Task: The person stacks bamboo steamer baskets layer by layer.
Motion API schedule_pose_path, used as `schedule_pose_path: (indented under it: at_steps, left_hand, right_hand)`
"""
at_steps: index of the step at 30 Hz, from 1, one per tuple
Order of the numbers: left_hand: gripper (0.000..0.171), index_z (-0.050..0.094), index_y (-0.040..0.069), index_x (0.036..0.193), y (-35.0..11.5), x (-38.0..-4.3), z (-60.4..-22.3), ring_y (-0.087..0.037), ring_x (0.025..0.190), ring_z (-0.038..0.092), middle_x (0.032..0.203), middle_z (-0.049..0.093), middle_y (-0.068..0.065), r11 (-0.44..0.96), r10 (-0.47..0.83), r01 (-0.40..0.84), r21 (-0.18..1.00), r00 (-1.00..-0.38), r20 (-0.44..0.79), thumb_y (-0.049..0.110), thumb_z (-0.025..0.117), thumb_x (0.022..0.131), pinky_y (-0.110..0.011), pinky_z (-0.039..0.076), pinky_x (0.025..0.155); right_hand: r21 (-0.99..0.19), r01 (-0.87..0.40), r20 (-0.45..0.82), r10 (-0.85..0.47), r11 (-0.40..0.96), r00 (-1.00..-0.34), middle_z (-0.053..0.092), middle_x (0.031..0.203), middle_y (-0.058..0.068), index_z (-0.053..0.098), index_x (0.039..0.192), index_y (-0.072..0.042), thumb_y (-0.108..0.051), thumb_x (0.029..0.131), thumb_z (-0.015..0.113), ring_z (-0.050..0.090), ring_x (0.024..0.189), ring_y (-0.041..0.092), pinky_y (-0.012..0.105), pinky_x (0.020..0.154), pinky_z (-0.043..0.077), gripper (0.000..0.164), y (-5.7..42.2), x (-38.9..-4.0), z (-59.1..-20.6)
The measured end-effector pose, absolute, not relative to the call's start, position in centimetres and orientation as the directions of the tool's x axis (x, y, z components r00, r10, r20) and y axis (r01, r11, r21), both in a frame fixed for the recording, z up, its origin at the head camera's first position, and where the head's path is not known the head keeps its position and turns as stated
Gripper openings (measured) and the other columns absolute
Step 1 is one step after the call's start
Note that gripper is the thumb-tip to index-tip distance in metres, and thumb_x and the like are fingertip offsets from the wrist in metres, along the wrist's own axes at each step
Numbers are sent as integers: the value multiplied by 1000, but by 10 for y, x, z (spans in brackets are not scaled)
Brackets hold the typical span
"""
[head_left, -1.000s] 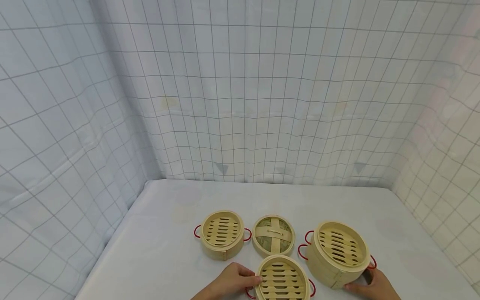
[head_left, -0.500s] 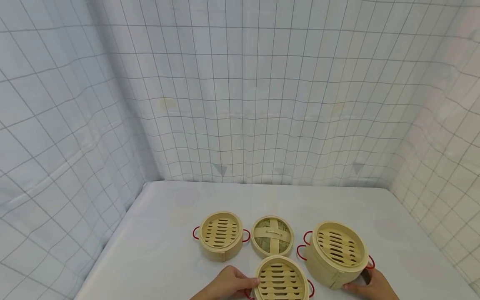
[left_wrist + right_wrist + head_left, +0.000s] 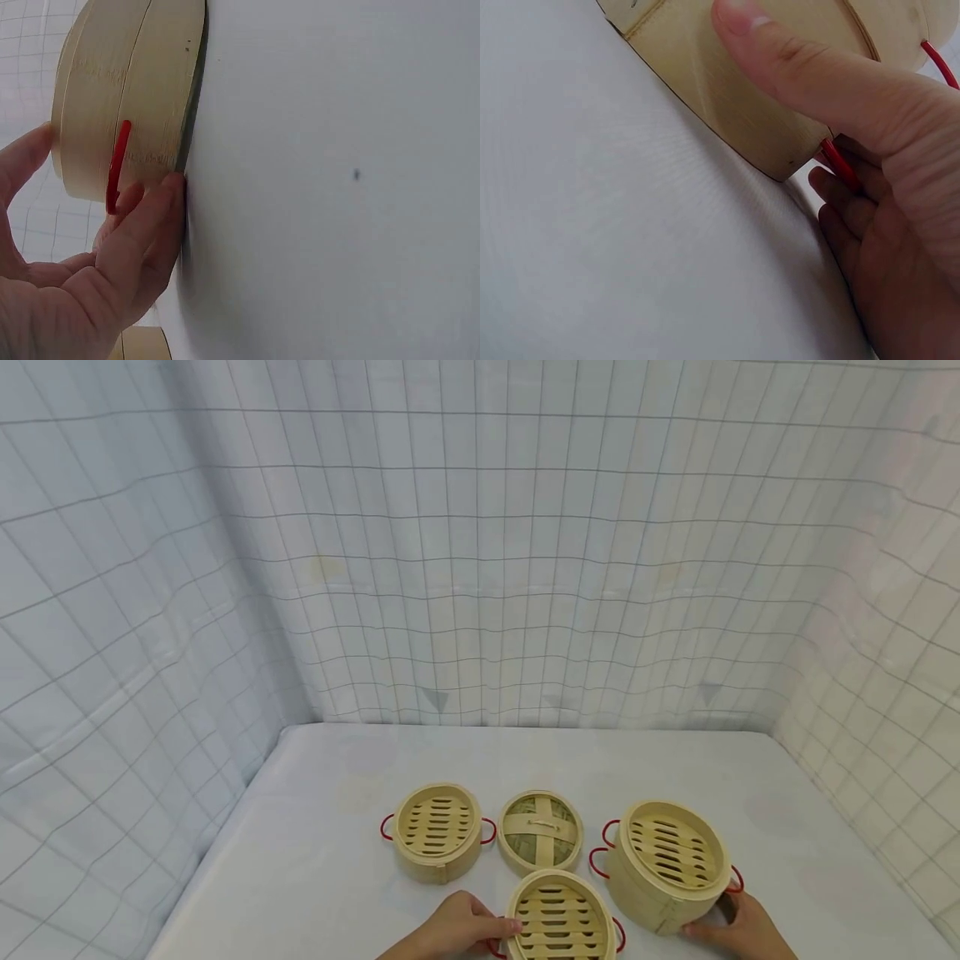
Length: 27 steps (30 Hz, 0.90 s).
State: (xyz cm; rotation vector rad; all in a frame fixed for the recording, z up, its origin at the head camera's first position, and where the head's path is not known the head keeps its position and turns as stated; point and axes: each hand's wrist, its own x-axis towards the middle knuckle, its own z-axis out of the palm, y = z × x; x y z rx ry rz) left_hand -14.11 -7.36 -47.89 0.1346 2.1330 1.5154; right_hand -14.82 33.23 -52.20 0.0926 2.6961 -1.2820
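In the head view, my left hand (image 3: 453,928) pinches the left side of a round bamboo steamer basket (image 3: 558,910) at the front edge of view. Its thumb lies on the rim; the left wrist view has the fingers under a red handle (image 3: 118,165), low against the wall. To the right, my right hand (image 3: 738,928) holds two stacked bamboo steamer baskets (image 3: 648,889). The right wrist view shows the thumb pressed on the lower wall (image 3: 727,97) and fingers curled by a red handle (image 3: 841,165). Whether either load is lifted, I cannot tell.
Behind the front basket lies a woven bamboo lid (image 3: 542,831) with a small loop on top. Another steamer basket (image 3: 435,860) with red handles stands left of the lid. A white cloth covers the table (image 3: 300,852); gridded white curtains (image 3: 495,568) enclose its back and sides.
The whole head view has drifted slightly to the left. Both hands keep their hold, and the baskets and lid stay in about the same places relative to each other.
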Motion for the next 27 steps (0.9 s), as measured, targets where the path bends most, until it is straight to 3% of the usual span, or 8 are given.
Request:
schedule_pose_path:
  at_steps: [4,10,14,18,22,27]
  left_hand:
    - [42,68,-1,66,-71,-141,-476,-3,53,48,59,63,-1,366,386,-210,907,-852,-353,39,70,80,-15,32,45]
    - [40,61,2,60,-66,-141,-472,-1,43,33,52,54,7,288,401,-239,927,-849,-343,35,70,80,-14,25,40]
    - [33,60,7,60,-65,-140,-474,0,47,45,57,59,4,233,390,-288,929,-847,-361,31,70,81,-12,38,44]
    - [25,65,1,78,-63,-140,-477,-7,64,61,69,65,-2,188,372,-363,912,-833,-409,26,68,83,-20,52,60]
    - [31,65,-9,96,-61,-139,-480,-15,77,65,81,67,-12,96,412,-416,904,-810,-417,19,65,84,-28,53,71]
    - [30,66,-11,97,-61,-138,-481,-19,81,66,86,67,-18,32,443,-439,898,-799,-406,16,64,85,-29,52,72]
  right_hand:
    - [-764,113,-159,-16,635,-987,43,131,26,38,132,7,-34,69,80,36,122,44,55,95,35,87,333,-149,-522]
    - [-760,94,-133,-13,643,-991,45,131,25,40,131,6,-35,67,81,37,121,43,55,95,35,86,333,-150,-523]
    - [-763,83,-117,-11,641,-993,46,130,25,41,130,5,-34,67,81,38,121,42,54,95,35,85,333,-150,-525]
    - [-770,74,-112,-20,634,-993,44,132,24,40,131,5,-33,68,81,36,123,41,55,96,34,85,332,-149,-525]
    - [-776,73,-113,-25,627,-993,42,133,24,39,132,4,-33,69,80,34,124,41,55,97,32,85,331,-148,-522]
    - [-771,74,-114,-23,632,-993,43,134,23,40,132,4,-33,69,80,33,125,40,55,98,31,83,330,-148,-521]
